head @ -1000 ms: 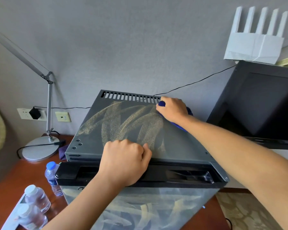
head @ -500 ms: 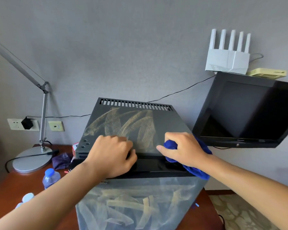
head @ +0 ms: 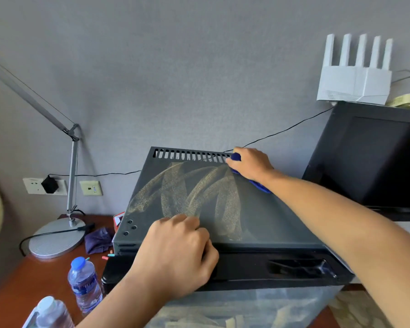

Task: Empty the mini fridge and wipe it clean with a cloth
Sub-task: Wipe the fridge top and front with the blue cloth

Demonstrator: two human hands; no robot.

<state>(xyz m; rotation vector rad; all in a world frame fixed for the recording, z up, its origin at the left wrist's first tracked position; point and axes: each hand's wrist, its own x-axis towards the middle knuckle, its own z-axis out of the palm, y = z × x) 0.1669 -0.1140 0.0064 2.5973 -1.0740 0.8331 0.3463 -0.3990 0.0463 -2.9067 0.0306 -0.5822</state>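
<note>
We're wiping the fridge (head: 258, 223) top, right hand (head: 251, 163) clutching the cloth (head: 258, 184) at the rear corner, left hand (head: 175, 254) curled on the front edge; next, probably a firm forward stroke.

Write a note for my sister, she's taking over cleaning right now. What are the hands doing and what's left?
Right hand presses the blue cloth at the back right corner of the mini fridge top, by the vent slots. Left hand rests on the front edge, fingers curled, holding nothing.
Water bottles stand on the desk to the left.
Done: part of the top is wiped, streaks show.
Left: dusty smears across the top and on the front. Cannot tell about the inside; it is hidden.
</note>
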